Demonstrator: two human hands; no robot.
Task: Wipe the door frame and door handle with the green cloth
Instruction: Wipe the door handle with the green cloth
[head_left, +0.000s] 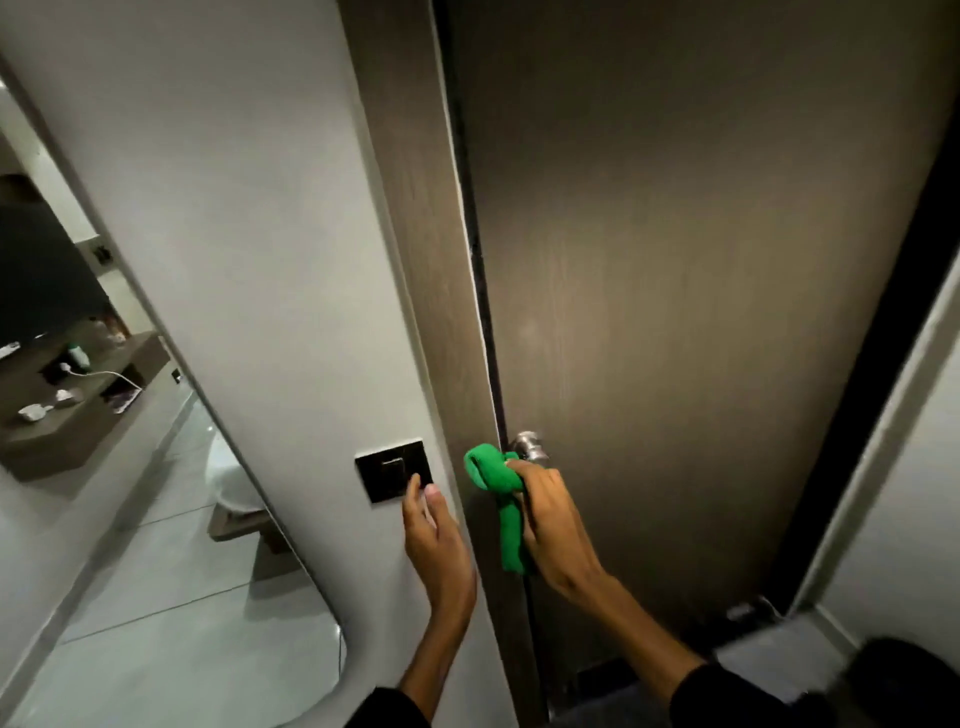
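A dark brown door (701, 260) fills the middle and right of the view, with its brown door frame (415, 234) running down the left side. A round silver door handle (529, 447) sits low on the door's left edge. My right hand (556, 525) grips the bunched green cloth (496, 478) just below and left of the handle, with a strip of cloth hanging down. Whether the cloth touches the handle I cannot tell. My left hand (434, 535) is open, fingers apart, against the white wall beside the frame.
A black light switch (392, 470) is on the white wall (249, 208), right above my left fingertips. A tall mirror (130, 467) on the left reflects a shelf with small items and a tiled floor. A second pale frame edge (883, 441) runs down the right.
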